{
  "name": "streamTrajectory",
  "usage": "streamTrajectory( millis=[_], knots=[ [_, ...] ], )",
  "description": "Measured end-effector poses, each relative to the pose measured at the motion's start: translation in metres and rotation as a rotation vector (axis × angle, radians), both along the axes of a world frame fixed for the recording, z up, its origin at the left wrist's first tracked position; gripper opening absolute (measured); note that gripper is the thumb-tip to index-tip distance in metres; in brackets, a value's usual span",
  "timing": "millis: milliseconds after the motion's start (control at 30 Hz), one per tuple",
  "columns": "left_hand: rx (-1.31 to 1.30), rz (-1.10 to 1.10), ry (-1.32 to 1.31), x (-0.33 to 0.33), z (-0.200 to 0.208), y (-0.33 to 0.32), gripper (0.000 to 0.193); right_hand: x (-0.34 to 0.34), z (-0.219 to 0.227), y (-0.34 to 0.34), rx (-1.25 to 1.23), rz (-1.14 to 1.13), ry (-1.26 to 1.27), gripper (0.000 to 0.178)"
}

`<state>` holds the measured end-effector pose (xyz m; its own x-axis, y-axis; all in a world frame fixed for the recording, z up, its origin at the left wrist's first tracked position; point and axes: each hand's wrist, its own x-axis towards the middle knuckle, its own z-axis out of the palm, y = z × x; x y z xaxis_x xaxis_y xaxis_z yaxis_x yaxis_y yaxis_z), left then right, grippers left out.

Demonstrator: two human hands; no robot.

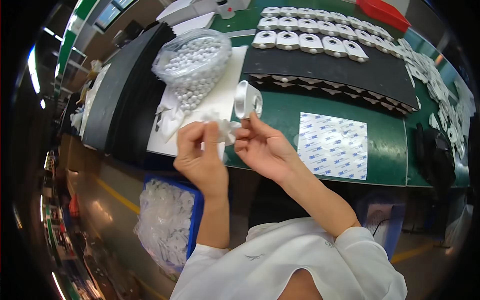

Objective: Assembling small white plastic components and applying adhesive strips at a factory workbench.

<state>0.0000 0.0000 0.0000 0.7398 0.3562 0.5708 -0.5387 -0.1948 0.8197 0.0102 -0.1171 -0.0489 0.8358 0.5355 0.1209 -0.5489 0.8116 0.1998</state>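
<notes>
In front of me, over the near edge of the green table (280, 107), both my hands are raised close together. My right hand (267, 152) pinches a white, glossy housing (248, 100) with a round hole in its side; the housing stands upright above the fingertips. My left hand (202, 157) has its fingers closed on a crumpled white cloth or tissue (224, 129), blurred by motion. This crumpled piece reaches across to the right hand's fingers, just below the housing. Whether it is cloth or thin film is unclear.
Behind my left hand, a clear bag of white balls (195, 62) rests on a white board (232, 75). Rows of white housings (310, 42) stand on stacked black sheets (320, 67). A blue-printed white sheet (332, 145) lies right; loose white parts (442, 100) pile beyond. Below is a blue bin (196, 215).
</notes>
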Motion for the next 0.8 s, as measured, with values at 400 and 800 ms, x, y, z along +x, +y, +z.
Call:
streamTrajectory(
  millis=[400,800],
  knots=[
    [0.538,0.243,-0.197,0.009,-0.004,-0.03,0.021,-0.005,0.013,0.008,-0.207,-0.123,0.069,0.025],
    [0.636,0.265,-0.208,0.0,-0.021,-0.025,0.014,-0.003,0.005,0.001,-0.286,-0.113,0.197,0.021]
  ],
)
